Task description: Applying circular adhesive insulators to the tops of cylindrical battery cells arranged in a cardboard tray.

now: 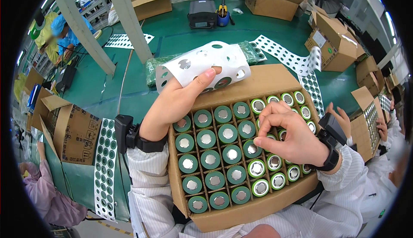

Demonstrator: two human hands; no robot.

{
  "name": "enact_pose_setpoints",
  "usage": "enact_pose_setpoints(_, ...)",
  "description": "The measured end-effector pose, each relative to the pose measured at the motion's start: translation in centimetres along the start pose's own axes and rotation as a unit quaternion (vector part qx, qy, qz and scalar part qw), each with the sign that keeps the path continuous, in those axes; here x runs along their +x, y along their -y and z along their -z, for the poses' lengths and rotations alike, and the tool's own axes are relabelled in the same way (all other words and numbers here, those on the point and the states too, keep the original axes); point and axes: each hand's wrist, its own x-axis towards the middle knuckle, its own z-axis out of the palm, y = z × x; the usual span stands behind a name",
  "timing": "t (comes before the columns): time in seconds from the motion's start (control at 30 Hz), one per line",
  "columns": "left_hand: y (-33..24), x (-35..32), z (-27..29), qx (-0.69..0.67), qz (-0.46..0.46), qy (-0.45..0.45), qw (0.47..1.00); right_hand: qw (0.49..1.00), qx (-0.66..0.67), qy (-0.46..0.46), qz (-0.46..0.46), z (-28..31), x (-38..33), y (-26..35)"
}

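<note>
- In the head view, a white sheet (pixel 204 58) with round holes and a few dark green rings (pixel 223 82) is held by the left hand (pixel 183 100); it is clamped there, with the thumb pressed on its near face.
- The sheet is curled above the far edge of the carton (pixel 266 76), toward the far left corner.
- By the right hand (pixel 292 134), the right half of the carton is partly covered; its thumb and index finger are bent close together above the cells, but whether anything is pinched or touched cannot be told.
- The carton is divided into compartments, in which upright cells (pixel 206 139) are set; dark green tops are seen from the left edge to about the middle, bright green rims and silvery tops toward the right edge.
- A green wrapped bundle (pixel 151 72) is partly hidden behind the sheet on the green table (pixel 172 33).
- Toward the table's left edge, a perforated strip (pixel 104 169) is laid beside a printed box (pixel 77 137).
- Near the far edge, a black device (pixel 203 14) is placed.
</note>
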Motion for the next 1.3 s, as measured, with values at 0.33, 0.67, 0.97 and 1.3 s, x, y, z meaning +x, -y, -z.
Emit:
enact_pose_setpoints(0.33, -0.1, -0.1, -0.2, -0.021, -0.019, 0.0, 1.0, 1.0, -0.008, -0.01, 0.014, -0.2, -0.2, 0.0)
enact_pose_setpoints(0.67, 0.1, 0.1, -0.2, -0.038, -0.02, 0.014, 0.999, 0.999, -0.036, -0.015, 0.018, -0.3, -0.3, 0.0)
enact_pose_setpoints(0.97, -0.2, -0.1, -0.1, -0.026, 0.005, 0.01, 1.0, 0.996, -0.058, -0.03, 0.059, -0.6, -0.2, 0.1)
enact_pose_setpoints(1.3, -0.3, -0.1, -0.1, -0.032, 0.005, 0.012, 0.999, 0.962, -0.226, -0.041, 0.146, -0.6, 0.0, 1.4)
